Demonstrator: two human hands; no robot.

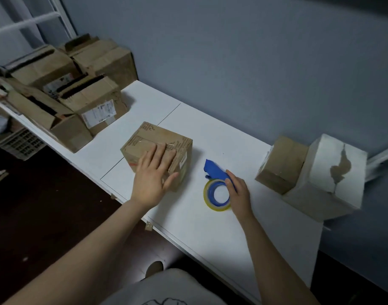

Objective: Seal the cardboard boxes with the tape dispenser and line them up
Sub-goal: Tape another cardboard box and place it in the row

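The left hand lies flat, fingers straight, on a taped brown cardboard box. The right hand rests on the blue tape dispenser beside it, grip unclear. Two sealed boxes stand lined up right of that hand. The open brown boxes far left likely remain.

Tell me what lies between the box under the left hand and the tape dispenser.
Nothing: the head view shows only bare white tabletop between the box and the tape dispenser.
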